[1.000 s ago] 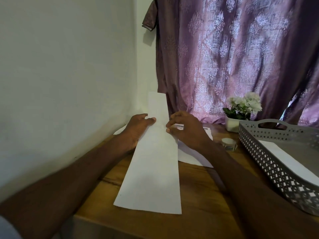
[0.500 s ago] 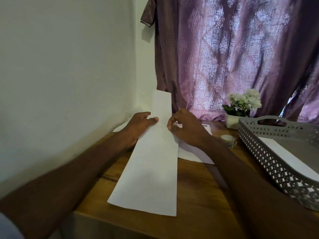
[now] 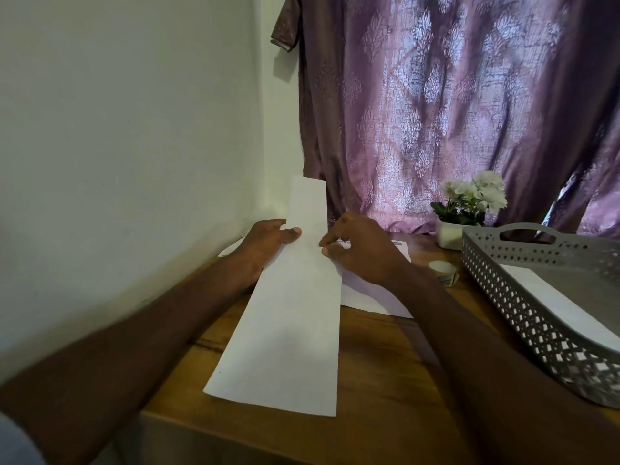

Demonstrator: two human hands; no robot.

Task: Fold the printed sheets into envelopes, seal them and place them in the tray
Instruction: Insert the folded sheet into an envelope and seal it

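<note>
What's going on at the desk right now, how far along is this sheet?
A person is working a long, narrow folded sheet on the wooden table. The left hand and the right hand pinch its edges about where it bends, with the far end standing up against the wall. It is not sealed yet. More paper lies under the right hand, a roll of tape sits nearby, and the grey tray on the right already holds one white piece.

A home room: a patterned purple curtain (image 3: 453,105) fills the upper right, with a potted white flower (image 3: 469,203) on a wooden table (image 3: 385,380) below.
</note>
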